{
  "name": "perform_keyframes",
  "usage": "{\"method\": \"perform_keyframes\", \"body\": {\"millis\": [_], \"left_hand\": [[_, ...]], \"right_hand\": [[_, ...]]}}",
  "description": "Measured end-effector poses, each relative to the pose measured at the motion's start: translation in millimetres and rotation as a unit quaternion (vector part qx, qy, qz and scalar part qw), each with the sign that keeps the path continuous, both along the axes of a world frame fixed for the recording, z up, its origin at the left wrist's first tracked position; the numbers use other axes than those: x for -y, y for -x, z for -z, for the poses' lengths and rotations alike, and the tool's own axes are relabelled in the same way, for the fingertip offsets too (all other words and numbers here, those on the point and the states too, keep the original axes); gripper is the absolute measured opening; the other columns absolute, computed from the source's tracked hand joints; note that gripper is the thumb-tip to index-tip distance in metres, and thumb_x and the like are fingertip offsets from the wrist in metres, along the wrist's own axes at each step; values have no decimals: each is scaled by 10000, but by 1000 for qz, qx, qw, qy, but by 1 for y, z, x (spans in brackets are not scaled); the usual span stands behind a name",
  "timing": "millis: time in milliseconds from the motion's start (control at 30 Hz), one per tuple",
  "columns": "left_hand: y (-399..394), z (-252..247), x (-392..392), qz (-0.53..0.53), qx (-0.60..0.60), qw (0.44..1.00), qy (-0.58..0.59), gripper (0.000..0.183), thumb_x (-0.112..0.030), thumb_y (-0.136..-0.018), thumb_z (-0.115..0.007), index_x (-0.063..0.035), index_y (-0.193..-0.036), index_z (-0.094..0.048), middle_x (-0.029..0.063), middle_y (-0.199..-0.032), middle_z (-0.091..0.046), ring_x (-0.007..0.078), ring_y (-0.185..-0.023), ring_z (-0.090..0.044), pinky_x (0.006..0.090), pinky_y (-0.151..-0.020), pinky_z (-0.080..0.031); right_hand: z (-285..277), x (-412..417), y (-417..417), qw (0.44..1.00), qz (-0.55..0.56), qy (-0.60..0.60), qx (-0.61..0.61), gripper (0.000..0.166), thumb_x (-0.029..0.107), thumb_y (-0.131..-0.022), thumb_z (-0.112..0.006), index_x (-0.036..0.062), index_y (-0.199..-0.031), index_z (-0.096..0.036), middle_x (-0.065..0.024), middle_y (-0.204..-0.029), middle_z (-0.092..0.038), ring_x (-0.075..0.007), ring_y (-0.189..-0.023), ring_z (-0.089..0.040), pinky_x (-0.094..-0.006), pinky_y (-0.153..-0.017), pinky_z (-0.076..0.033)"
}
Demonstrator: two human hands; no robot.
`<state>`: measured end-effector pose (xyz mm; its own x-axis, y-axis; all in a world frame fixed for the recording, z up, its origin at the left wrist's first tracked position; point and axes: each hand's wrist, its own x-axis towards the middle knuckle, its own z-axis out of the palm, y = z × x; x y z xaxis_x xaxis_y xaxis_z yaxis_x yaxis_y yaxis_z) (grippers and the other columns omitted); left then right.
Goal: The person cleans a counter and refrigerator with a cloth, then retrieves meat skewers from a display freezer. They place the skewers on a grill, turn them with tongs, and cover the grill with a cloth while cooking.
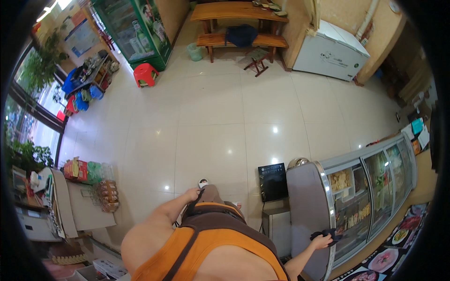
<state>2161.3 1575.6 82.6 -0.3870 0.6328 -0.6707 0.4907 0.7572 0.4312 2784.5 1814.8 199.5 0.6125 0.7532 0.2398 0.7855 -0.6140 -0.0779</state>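
Note:
My right hand (321,241) grips a dark cloth (327,234) against the metal-trimmed end of a glass-fronted refrigerated display case (328,196). Packs of food, some of them on skewers, show behind its glass. At my waist, on the other side, my left hand (192,194) holds a dark strap (195,203); where the strap leads is partly hidden. Beside the case, a black induction cooktop (272,182) sits over a grey metal cabinet (276,224), with a shiny metal pot (298,162) just behind it.
Far ahead stand a wooden table (239,11), a bench (242,40), a folding stool (258,58) and a white chest freezer (330,52). A red plastic stool (145,74) is by a green drinks fridge (135,33). Boxes and packed bottles (105,196) lie to the left.

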Motion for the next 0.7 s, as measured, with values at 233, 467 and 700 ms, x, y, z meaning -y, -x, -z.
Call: {"method": "perform_keyframes", "body": {"millis": [233,467,700], "left_hand": [[29,24,23,-78,-2,996,-32,344,-278,-785,-534,-69,-1047,-612,206,-1036,-595,359,-985,-555,395,-847,-449],[92,-80,-11,-200,279,909,-236,750,-423,-790,-640,-62,-1360,-314,173,-1263,-470,268,-1142,-480,370,-926,-404],[124,-151,53,-370,330,762,-416,609,-263,-760,-710,-36,-1258,-441,130,-1172,-517,204,-1083,-498,315,-903,-414]], "right_hand": [[118,44,179,724,83,23,-685,282,210,-734,-682,32,-919,-566,-103,-813,-602,-212,-601,-574,-346,-379,-393],[17,72,492,637,-311,250,-659,307,275,-834,-621,-3,-961,-595,-26,-812,-586,-93,-649,-528,-220,-558,-422],[-50,122,661,411,-450,493,-621,309,293,-880,-570,19,-1021,-555,-8,-825,-547,-67,-662,-463,-218,-554,-381]]}}
